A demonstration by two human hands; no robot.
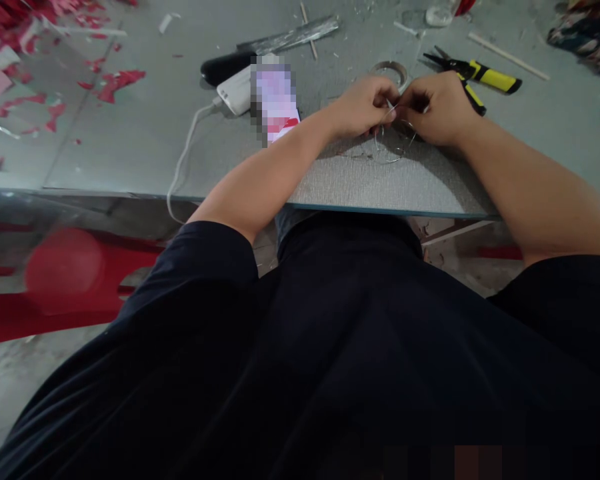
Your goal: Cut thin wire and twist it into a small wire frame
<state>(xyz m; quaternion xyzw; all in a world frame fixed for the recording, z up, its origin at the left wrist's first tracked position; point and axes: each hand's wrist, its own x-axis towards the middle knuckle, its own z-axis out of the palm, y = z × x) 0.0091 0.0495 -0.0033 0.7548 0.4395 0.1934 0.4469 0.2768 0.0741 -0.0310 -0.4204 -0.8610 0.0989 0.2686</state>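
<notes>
Close together over the table's front part, my left hand (367, 107) and my right hand (437, 107) pinch a thin, shiny wire (390, 161). Its loop hangs below the fingers, just above the grey tabletop. The fingers of both hands are closed, and the exact pinch points are partly hidden. Right behind them lies a roll of tape (395, 69). Pliers with yellow and black handles (495, 77) rest beyond my right hand, partly covered by it.
Left of my forearm, a phone (277, 97) leans by a white power bank (237, 90) with a white cable (183, 160). Red scraps (120, 83) litter the table's left. Thin sticks (510, 57) lie at the back. A red stool (70, 273) stands below the table, left.
</notes>
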